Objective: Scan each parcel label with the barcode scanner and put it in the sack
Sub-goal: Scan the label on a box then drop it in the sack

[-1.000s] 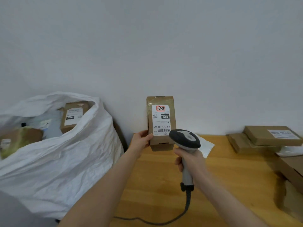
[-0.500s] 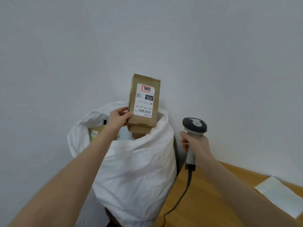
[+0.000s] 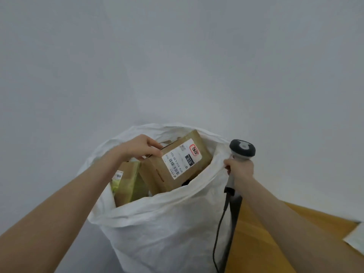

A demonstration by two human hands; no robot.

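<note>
A single wide-angle camera, worn on the person's head, gave the only view. It faced forward and down into the open mouth of the white sack (image 3: 157, 223), near enough that the large print on the label of the parcel (image 3: 177, 164) inside was readable. The sack sat low and centred, and the wall (image 3: 177, 56) above it filled the upper half. Both arms ran up from the bottom corners, with the left hand (image 3: 141, 147) at the sack's mouth and the right hand (image 3: 239, 170) at its right rim. The table (image 3: 275, 233) showed to the right of the sack.
</note>
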